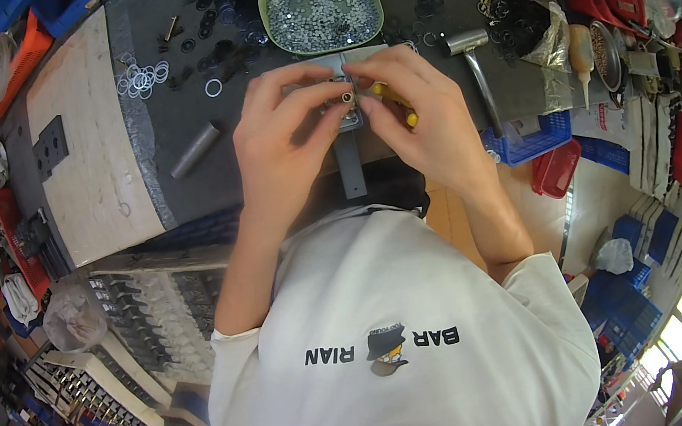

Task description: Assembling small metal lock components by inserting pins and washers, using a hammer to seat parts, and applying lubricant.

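My left hand (275, 126) is closed, thumb and forefinger pinching a small brass-coloured tubular part (348, 97) with a round open end. Facing it, my right hand (422, 108) has its fingertips close to the same part. A yellow-handled tool (394, 97) is tucked inside that hand's curled fingers; its working end is hidden. Both hands are over a grey metal fixture (351, 167) at the table's near edge, and its upper portion is partly covered by them. Just beyond stands a green tray (269, 25) full of small shiny metal pieces.
A hammer (471, 52) lies right of my hands, a grey metal tube (195, 150) to the left. White rings (142, 79) and dark washers (210, 16) are scattered on the dark mat. A blue basket (533, 140) and red bin (558, 169) sit at the right.
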The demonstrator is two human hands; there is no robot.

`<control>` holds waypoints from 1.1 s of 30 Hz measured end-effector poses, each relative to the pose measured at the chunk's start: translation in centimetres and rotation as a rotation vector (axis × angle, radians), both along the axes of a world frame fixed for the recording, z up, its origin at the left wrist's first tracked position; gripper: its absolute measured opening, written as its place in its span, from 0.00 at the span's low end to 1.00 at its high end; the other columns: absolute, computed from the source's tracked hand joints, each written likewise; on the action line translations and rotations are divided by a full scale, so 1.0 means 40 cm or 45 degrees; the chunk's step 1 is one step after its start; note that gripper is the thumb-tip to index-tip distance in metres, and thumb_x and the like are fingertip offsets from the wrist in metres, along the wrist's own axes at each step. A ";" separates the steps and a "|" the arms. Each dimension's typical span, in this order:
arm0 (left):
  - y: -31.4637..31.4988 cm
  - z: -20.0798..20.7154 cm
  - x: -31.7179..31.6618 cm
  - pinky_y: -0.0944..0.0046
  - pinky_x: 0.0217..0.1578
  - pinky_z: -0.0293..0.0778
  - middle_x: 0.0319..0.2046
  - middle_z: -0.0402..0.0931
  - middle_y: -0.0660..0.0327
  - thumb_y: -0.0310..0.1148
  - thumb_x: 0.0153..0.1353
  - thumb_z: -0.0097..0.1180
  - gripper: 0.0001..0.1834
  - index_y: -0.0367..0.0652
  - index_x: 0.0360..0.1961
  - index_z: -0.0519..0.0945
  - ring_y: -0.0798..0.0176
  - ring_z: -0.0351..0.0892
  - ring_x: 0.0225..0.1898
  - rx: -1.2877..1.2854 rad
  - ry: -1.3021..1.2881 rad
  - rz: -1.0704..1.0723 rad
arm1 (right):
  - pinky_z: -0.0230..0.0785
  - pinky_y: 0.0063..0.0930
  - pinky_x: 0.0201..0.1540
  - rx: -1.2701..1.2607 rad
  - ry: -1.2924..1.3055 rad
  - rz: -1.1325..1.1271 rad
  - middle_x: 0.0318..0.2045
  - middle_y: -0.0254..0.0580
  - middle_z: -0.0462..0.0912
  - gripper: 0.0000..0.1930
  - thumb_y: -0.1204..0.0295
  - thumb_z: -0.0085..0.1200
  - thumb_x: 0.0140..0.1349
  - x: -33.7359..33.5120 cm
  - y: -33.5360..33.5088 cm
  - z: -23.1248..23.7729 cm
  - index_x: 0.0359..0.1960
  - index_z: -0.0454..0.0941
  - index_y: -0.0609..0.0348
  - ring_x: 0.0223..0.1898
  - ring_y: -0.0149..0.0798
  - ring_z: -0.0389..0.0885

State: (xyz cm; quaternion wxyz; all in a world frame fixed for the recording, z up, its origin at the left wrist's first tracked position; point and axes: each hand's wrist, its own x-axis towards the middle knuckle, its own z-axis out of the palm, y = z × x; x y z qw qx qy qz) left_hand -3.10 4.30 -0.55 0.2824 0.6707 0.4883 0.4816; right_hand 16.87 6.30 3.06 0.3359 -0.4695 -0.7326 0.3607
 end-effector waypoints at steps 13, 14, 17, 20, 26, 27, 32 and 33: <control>-0.005 -0.027 0.012 0.60 0.25 0.89 0.72 0.68 0.41 0.20 0.77 0.49 0.51 0.63 0.87 0.32 0.45 0.93 0.35 -1.020 -0.993 -0.357 | 0.83 0.36 0.34 0.298 -0.167 0.074 0.45 0.38 0.86 0.08 0.75 0.70 0.66 -0.011 0.012 -0.054 0.45 0.86 0.57 0.33 0.45 0.89; 0.002 -0.033 0.011 0.60 0.25 0.89 0.72 0.68 0.41 0.20 0.77 0.49 0.51 0.63 0.87 0.32 0.45 0.93 0.35 -1.020 -0.996 -0.358 | 0.83 0.36 0.34 0.297 -0.171 0.075 0.45 0.38 0.86 0.08 0.75 0.70 0.66 -0.014 0.013 -0.056 0.45 0.86 0.57 0.33 0.45 0.89; 0.012 -0.047 0.010 0.61 0.24 0.89 0.71 0.69 0.42 0.20 0.77 0.49 0.49 0.64 0.87 0.37 0.48 0.93 0.32 -1.042 -1.060 -0.405 | 0.83 0.36 0.34 0.346 -0.165 0.085 0.45 0.38 0.87 0.08 0.75 0.69 0.66 -0.022 0.015 -0.055 0.46 0.86 0.57 0.34 0.45 0.90; 0.017 -0.049 0.008 0.62 0.23 0.89 0.69 0.70 0.43 0.20 0.78 0.50 0.45 0.62 0.86 0.43 0.49 0.92 0.30 -1.063 -1.042 -0.437 | 0.83 0.36 0.34 0.310 -0.225 0.105 0.45 0.38 0.87 0.09 0.76 0.69 0.66 -0.025 0.011 -0.036 0.46 0.86 0.57 0.34 0.46 0.90; 0.017 -0.055 0.008 0.63 0.22 0.88 0.67 0.71 0.46 0.20 0.78 0.50 0.38 0.56 0.81 0.51 0.52 0.91 0.27 -1.073 -1.138 -0.454 | 0.83 0.36 0.34 0.297 -0.280 0.094 0.43 0.38 0.87 0.10 0.76 0.69 0.65 -0.024 0.019 -0.031 0.46 0.85 0.58 0.33 0.46 0.90; 0.017 -0.056 0.008 0.63 0.22 0.88 0.67 0.71 0.46 0.20 0.78 0.50 0.38 0.56 0.81 0.51 0.52 0.91 0.27 -1.075 -1.142 -0.455 | 0.83 0.36 0.34 0.294 -0.284 0.095 0.43 0.38 0.87 0.10 0.76 0.69 0.65 -0.027 0.019 -0.030 0.46 0.85 0.58 0.33 0.46 0.90; 0.017 -0.055 0.006 0.64 0.23 0.86 0.66 0.70 0.46 0.19 0.77 0.49 0.35 0.53 0.79 0.52 0.54 0.90 0.26 -1.082 -1.099 -0.445 | 0.82 0.37 0.32 0.224 -0.367 0.063 0.40 0.38 0.85 0.09 0.76 0.69 0.65 -0.034 0.014 -0.004 0.45 0.85 0.58 0.32 0.46 0.89; 0.017 -0.056 0.005 0.64 0.23 0.86 0.66 0.70 0.46 0.19 0.77 0.49 0.35 0.53 0.79 0.52 0.54 0.90 0.26 -1.079 -1.101 -0.443 | 0.82 0.37 0.32 0.226 -0.368 0.066 0.40 0.38 0.85 0.09 0.76 0.69 0.65 -0.034 0.016 0.002 0.45 0.85 0.58 0.32 0.46 0.89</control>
